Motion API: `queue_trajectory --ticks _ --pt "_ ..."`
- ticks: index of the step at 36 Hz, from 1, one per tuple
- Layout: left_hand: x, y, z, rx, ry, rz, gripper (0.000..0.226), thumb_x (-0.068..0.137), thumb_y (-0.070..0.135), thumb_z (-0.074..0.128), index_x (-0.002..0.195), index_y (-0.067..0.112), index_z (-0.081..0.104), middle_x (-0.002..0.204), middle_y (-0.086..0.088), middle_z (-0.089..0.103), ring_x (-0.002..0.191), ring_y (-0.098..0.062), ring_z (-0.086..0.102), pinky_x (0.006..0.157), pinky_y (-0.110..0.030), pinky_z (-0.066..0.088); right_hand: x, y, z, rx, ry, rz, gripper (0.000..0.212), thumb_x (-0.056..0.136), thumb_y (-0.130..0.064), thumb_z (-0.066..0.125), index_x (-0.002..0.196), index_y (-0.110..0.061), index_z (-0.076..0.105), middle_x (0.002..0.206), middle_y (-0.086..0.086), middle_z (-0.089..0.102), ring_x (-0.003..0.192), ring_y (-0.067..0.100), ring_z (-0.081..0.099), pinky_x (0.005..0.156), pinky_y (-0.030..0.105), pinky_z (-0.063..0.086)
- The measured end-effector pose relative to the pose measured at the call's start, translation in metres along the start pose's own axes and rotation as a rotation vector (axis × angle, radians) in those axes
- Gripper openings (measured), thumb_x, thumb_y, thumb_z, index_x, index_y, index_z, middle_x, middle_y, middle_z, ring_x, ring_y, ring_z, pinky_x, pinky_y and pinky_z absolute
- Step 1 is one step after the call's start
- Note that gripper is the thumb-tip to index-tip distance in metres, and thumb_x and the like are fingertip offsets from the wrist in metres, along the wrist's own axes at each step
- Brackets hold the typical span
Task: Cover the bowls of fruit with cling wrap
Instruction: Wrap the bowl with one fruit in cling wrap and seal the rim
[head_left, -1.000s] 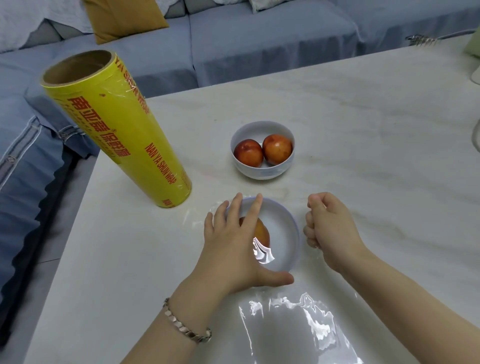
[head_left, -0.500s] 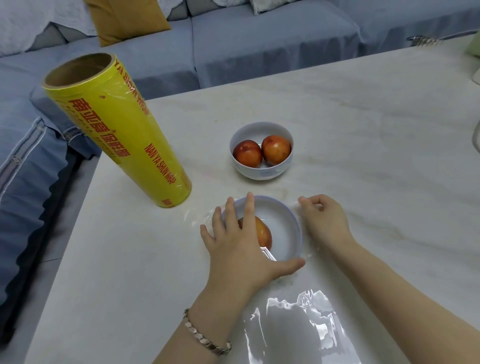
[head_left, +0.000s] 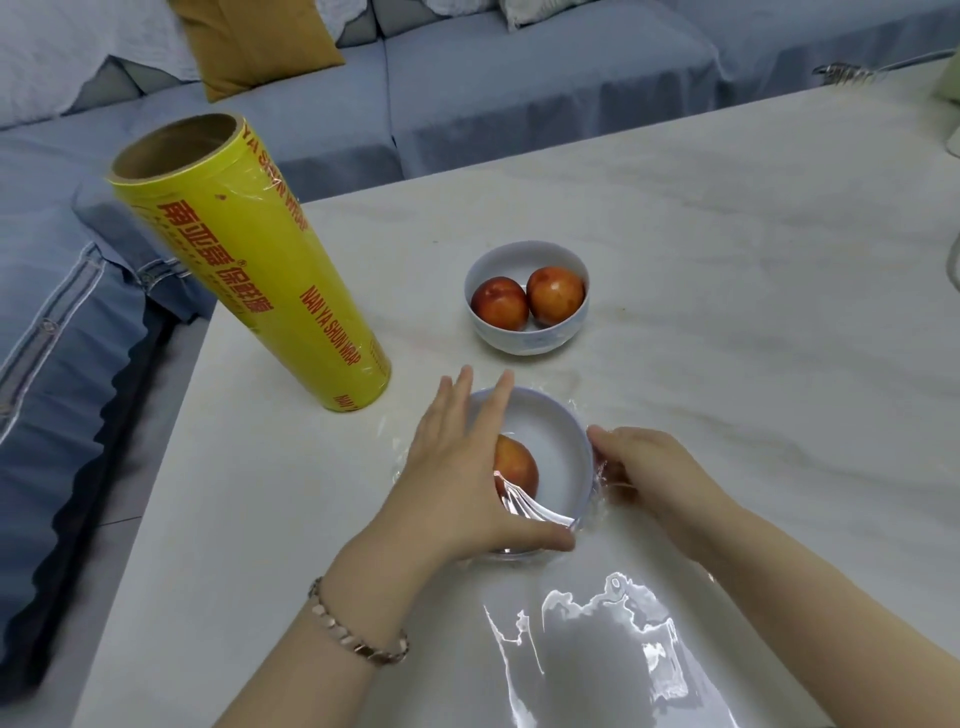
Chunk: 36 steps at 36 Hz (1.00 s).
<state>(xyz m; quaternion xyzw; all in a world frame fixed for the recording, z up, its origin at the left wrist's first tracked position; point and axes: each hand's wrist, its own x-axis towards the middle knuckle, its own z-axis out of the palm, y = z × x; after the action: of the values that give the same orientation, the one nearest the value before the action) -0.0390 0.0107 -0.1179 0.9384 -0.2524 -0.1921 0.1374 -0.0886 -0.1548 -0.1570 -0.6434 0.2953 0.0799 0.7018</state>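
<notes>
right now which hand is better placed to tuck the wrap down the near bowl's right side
Right. The right hand sits at the near bowl's right side, fingers curled on the wrap there. The left hand lies flat over the top, pinning the wrap; lifting it might loosen it.

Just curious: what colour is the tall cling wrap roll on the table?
Yellow cling wrap roll, red lettering; head view.

So the left hand (head_left: 457, 478) hides the 9 o'clock side of the near bowl (head_left: 558, 436) and half the fruit (head_left: 519, 465). Fingertips of the right hand (head_left: 649, 473) get lost behind the rim at 3 o'clock, grip unclear. The cling wrap (head_left: 613, 649) runs off-frame at 6.
</notes>
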Motion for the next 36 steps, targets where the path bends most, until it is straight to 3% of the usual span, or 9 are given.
queue_trajectory --ticks 6,9,14,19,24,28,32,36 --pt "0.01 -0.001 0.015 0.139 0.023 0.013 0.133 0.047 0.078 0.068 0.143 0.043 -0.018 0.156 0.002 -0.018 0.144 -0.024 -0.013 0.117 -0.047 0.004 -0.005 -0.009 0.01 0.098 0.246 -0.186 0.024 0.096 -0.019 0.039 0.072 -0.015 0.042 0.057 0.001 0.045 0.049 0.015 0.046 0.059 0.026 0.04" --pt "0.01 -0.003 0.017 0.153 0.05 0.019 0.132 0.049 0.079 0.066 0.143 0.041 -0.018 0.156 0.003 -0.014 0.144 -0.024 -0.009 0.117 -0.047 0.006 -0.003 -0.011 0.017 0.057 0.307 -0.253 0.024 0.097 -0.021 0.033 0.074 -0.018 0.037 0.058 0.001 0.042 0.05 0.016 0.041 0.057 0.027 0.037" --pt "0.01 -0.003 0.018 0.136 0.07 0.019 0.131 0.05 0.078 0.066 0.143 0.041 -0.018 0.155 0.005 -0.012 0.144 -0.023 -0.008 0.117 -0.048 0.007 0.005 -0.007 0.023 -0.062 0.392 -0.371 0.025 0.097 -0.033 0.029 0.073 -0.027 0.035 0.067 0.004 0.046 0.066 0.024 0.045 0.069 0.042 0.043" --pt "0.01 -0.005 0.019 0.139 0.068 0.021 0.13 0.05 0.078 0.066 0.144 0.04 -0.016 0.154 0.005 -0.013 0.143 -0.022 -0.008 0.116 -0.048 0.006 0.01 -0.004 0.019 -0.092 0.426 -0.449 0.025 0.097 -0.036 0.03 0.073 -0.033 0.034 0.065 -0.001 0.044 0.066 0.024 0.044 0.065 0.038 0.04" --pt "0.01 -0.004 0.017 0.136 0.054 0.01 0.13 0.05 0.078 0.065 0.144 0.039 -0.016 0.154 0.008 -0.015 0.143 -0.02 -0.01 0.116 -0.048 0.004 0.013 0.002 0.009 -0.043 0.457 -0.375 0.024 0.098 -0.031 0.032 0.075 -0.026 0.036 0.06 0.004 0.04 0.051 0.02 0.04 0.049 0.029 0.035" --pt "0.01 -0.003 0.016 0.142 0.042 -0.001 0.13 0.05 0.08 0.065 0.143 0.04 -0.017 0.153 0.011 -0.015 0.143 -0.02 -0.01 0.117 -0.048 0.005 0.021 0.01 0.003 -0.097 0.493 -0.298 0.02 0.098 -0.028 0.033 0.085 -0.014 0.04 0.065 0.01 0.046 0.051 0.022 0.044 0.051 0.028 0.036" --pt "0.009 -0.002 0.015 0.117 0.06 -0.009 0.129 0.05 0.078 0.066 0.143 0.04 -0.015 0.154 0.011 -0.014 0.143 -0.019 -0.009 0.117 -0.043 0.005 0.03 0.016 0.003 -0.218 0.506 -0.278 0.02 0.099 -0.024 0.033 0.088 -0.009 0.041 0.068 0.005 0.048 0.072 0.026 0.046 0.062 0.029 0.027" --pt "0.008 0.0 0.017 0.091 0.065 -0.02 0.129 0.05 0.079 0.066 0.143 0.041 -0.016 0.156 0.009 -0.012 0.144 -0.019 -0.008 0.115 -0.041 0.008 0.035 0.012 0.009 -0.328 0.47 -0.252 0.018 0.098 -0.02 0.035 0.086 -0.006 0.038 0.067 0.001 0.044 0.072 0.027 0.041 0.055 0.03 0.016"
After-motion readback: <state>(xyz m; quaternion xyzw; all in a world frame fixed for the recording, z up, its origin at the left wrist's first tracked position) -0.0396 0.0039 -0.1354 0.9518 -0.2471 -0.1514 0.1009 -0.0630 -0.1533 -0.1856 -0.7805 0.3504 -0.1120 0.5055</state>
